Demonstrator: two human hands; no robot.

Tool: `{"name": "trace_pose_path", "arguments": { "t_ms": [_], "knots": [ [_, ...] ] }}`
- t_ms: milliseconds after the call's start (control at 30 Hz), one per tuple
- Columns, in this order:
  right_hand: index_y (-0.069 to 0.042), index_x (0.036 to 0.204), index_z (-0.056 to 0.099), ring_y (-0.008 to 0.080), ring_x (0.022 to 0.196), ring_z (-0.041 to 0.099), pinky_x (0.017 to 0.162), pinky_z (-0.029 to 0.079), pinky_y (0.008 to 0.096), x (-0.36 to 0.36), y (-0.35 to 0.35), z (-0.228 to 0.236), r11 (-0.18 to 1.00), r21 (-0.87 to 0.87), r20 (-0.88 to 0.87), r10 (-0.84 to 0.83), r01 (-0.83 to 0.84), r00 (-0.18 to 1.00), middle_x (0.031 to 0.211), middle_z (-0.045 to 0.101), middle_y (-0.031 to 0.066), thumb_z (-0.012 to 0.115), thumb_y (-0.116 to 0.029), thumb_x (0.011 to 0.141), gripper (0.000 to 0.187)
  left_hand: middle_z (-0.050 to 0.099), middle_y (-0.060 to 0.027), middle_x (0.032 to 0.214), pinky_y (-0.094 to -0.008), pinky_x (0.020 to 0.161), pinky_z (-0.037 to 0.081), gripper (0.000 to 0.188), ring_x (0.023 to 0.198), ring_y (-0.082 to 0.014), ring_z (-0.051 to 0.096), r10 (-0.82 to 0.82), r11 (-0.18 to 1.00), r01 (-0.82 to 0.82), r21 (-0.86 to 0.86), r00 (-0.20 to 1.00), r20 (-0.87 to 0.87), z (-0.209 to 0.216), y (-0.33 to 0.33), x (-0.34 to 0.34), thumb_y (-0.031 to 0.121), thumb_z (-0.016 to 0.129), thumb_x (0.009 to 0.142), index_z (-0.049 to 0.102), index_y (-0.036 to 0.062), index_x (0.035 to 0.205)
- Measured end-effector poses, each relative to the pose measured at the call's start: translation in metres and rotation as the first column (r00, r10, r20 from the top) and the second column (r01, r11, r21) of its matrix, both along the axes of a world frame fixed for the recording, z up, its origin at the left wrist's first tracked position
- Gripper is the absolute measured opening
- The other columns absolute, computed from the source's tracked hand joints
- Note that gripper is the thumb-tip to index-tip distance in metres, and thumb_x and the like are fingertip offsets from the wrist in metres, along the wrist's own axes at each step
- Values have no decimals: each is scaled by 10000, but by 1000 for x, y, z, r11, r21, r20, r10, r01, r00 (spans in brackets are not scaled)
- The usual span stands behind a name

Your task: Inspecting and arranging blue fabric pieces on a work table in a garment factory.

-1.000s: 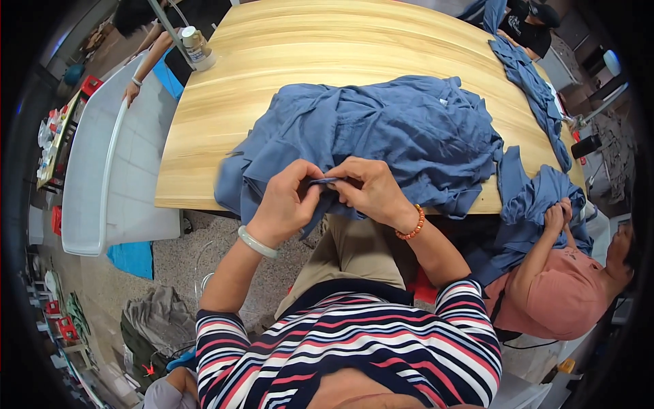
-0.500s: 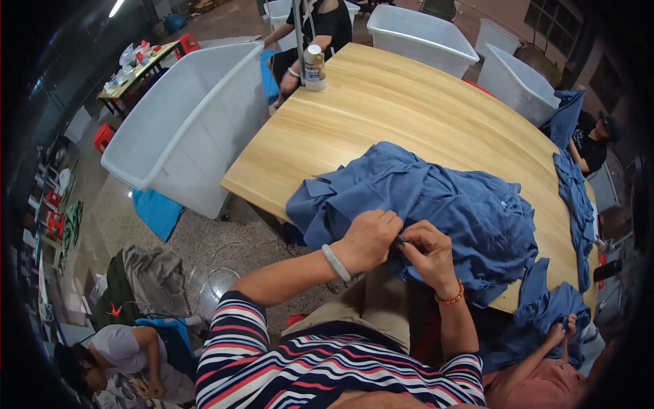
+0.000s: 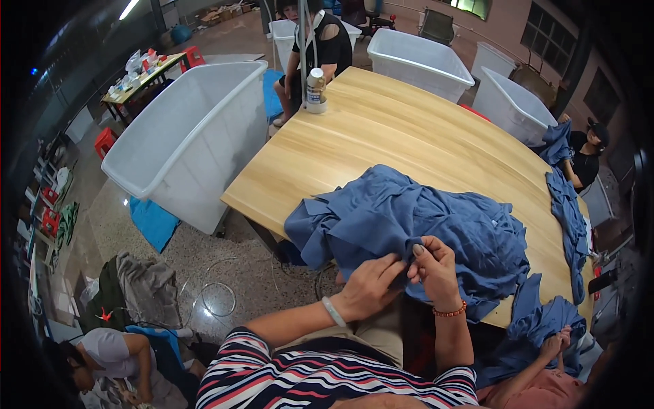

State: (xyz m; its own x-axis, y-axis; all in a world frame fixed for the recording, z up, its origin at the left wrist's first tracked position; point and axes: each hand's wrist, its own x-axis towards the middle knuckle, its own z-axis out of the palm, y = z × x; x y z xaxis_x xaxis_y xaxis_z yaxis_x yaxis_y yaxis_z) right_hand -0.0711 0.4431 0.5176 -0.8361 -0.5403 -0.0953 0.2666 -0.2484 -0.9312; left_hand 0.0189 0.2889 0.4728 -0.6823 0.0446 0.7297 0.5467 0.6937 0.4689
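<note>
A heap of blue garments point(image 3: 443, 218) lies crumpled along the near edge of the table, part of it hanging over toward my lap. My left hand point(image 3: 371, 288), with a pale bangle at the wrist, is closed on a fold of the blue garment at the heap's near side. Right beside it, my right hand point(image 3: 437, 273), wearing an orange bead bracelet, pinches the same cloth between thumb and fingers. The fingertips of both hands almost meet; whatever small detail lies between them cannot be made out.
The wooden table point(image 3: 381, 123) stretches away, with a spray can point(image 3: 315, 92) by a post at its far left corner. White bins point(image 3: 184, 143) stand around it. Other people work nearby; one at the right handles blue cloth point(image 3: 545, 320). Cords point(image 3: 218, 300) lie on the floor.
Both hands have shifted slightly lower in the picture, still at the cloth. My left hand has turned flatter, its fingers reaching toward the right hand. The view has tilted upward a little.
</note>
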Motion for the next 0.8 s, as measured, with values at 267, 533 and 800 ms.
{"name": "trace_pose_path", "arguments": {
  "t_ms": [267, 533, 800],
  "knots": [
    [-8, 1077, 584, 193, 689, 719, 637, 621, 293, 1, 6, -1, 975, -71, -74, -213, 208, 974, 881, 692, 88, 591, -88, 977, 128, 612, -156, 900, -375, 725, 499, 170, 813, -333, 625, -375, 880, 233, 414, 875, 306, -12, -14, -5, 64, 687, 821, 630, 6, 969],
    [41, 1059, 622, 130, 838, 679, 825, 587, 291, 4, -12, 9, 990, 46, -275, -115, 133, 955, 948, 680, 69, 604, -17, 950, 125, 599, -12, 850, -215, 675, 415, 107, 793, -55, 505, -659, 588, 172, 791, 669, 345, 3, -45, -1, 12, 644, 873, 641, -47, 962],
    [62, 982, 659, 49, 795, 537, 689, 443, 199, 18, 0, 8, 954, 295, -417, 176, -50, 892, 925, 621, 12, 641, -4, 917, 94, 577, 2, 805, -215, 639, 397, 101, 722, -58, 475, -508, 680, 99, 727, 778, 369, 10, -31, 4, 61, 616, 941, 651, -32, 961]
  ]
}}
